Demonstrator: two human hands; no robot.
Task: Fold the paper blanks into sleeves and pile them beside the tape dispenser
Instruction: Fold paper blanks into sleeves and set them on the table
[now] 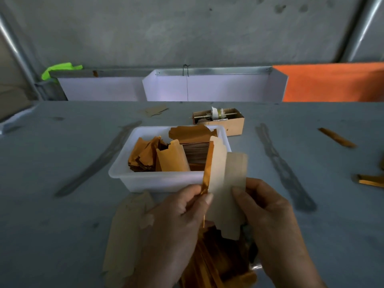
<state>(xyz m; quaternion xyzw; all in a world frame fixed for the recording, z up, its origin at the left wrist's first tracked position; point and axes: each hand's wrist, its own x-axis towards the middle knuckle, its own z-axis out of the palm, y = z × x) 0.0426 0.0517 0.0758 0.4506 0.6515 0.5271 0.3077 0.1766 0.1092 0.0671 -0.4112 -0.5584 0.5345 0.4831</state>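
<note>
You've got one paper blank [225,183] up in front of you, standing nearly upright between both hands, its pale cream back facing you and a shiny gold strip running down its left edge. Its top edge is stepped, with a notched tab, and the lower edge shows cut-out tabs too. It's creased lengthwise, the right panel angled off the middle one.

Your left hand [176,221] pinches the gold edge, thumb on the near face, fingers curled behind. Your right hand [268,217] grips the right panel low down, thumb pressed on the cream face, the other fingers wrapped behind it and out of sight.

Just past the blank, at 12 o'clock, sits the white tray [153,179], crowded with more gold blanks [145,154], some on edge, some flat. Beyond that, around 1 o'clock, the cardboard tape dispenser [232,121] with a roll on a stick across it. Two folded sleeves [336,138] lie far out at 2 and 3 o'clock on the grey table [62,215]. Under your wrists at 6 o'clock, a heap of gold pieces [218,262]; at 7 o'clock, a flat cream blank [124,235] rests on the table.
</note>
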